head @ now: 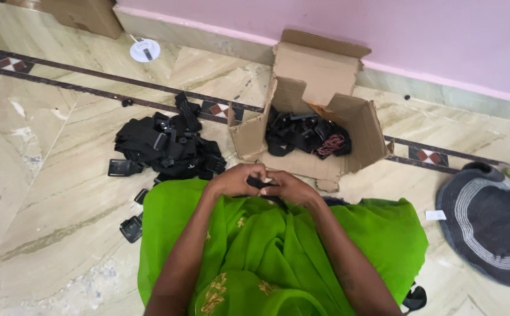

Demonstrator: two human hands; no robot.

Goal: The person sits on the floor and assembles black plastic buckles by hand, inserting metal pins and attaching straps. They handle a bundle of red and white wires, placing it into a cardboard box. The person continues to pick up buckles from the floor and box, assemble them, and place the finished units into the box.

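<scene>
1. Green cloth (278, 246) with gold embroidery fills the bottom middle of the frame, draped over the person's lap, both forearms running up across it.
2. Left hand (235, 179) and right hand (293, 188) meet at the centre of the frame, fingers curled in and pinching a small black strap piece (265, 184) between them. Both are closed on it; most of the piece is hidden by the fingers.
3. Cardboard box (363, 126) sits just above the hands, upper middle, flaps open and one side torn. Inside is a jumble of black straps and buckles (296, 131), plus a little bundle of red bands (332, 144) on the right side of it.
4. Left of the box there's a loose heap of black straps (164, 146) on the marble floor (44, 193), touching nothing but the floor.
5. A few stray black buckles (131, 228) lie near the left edge of the green cloth.
6. Round grey rug (489, 228) at the right edge, well apart from the hands.
7. Small white round disc (145, 50) up in the upper left, near the pink wall (430, 29).
</scene>
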